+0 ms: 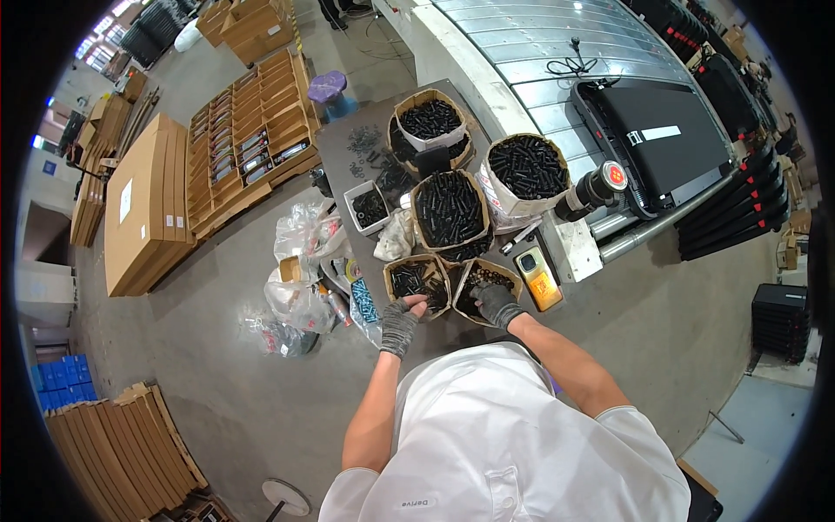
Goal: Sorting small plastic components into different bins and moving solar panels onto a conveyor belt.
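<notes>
I stand at a dark work table (344,152) covered with open boxes and bags of black screws. My left hand (400,322), in a grey glove, rests at the near edge of a small cardboard box of black screws (416,280), fingers curled over its rim. My right hand (496,303), also gloved, reaches into the neighbouring cardboard box of small dark parts (483,287). Whether either hand grips a part is hidden by the fingers. Behind these stand a larger box of black screws (448,209) and two bags of screws (526,170) (428,120).
A small white tray of screws (369,209) and loose washers (364,139) lie on the table. A yellow handheld device (537,277) lies at the right. Plastic bags (300,261) lie on the floor to the left. Wooden racks (252,130), flat cartons (143,209) and a conveyor with a treadmill (661,139) surround me.
</notes>
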{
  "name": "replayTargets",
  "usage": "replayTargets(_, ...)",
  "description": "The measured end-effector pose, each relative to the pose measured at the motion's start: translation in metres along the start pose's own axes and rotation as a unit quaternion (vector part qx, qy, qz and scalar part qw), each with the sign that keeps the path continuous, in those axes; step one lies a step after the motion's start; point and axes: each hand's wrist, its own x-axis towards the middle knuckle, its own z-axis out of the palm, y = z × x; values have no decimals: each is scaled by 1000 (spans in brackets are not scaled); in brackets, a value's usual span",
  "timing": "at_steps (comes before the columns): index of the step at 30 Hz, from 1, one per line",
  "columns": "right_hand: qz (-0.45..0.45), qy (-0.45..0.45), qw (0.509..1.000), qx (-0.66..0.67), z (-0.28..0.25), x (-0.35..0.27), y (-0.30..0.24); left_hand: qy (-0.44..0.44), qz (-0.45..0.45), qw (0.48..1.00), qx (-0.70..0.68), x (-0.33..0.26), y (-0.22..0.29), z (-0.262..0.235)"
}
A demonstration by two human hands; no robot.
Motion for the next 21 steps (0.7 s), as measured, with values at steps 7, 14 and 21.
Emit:
replayTargets(7,102,-43,952,287,-30,-12,1,-13,32,999,28,-1,7,0)
replayTargets(14,130,-95,636,754,-69,-36,-10,-49,-33,994,-90,-7,26,15)
replayTargets(21,157,-55,645,746,-92,-51,-38,-104,-54,979,-168,-10,24,38)
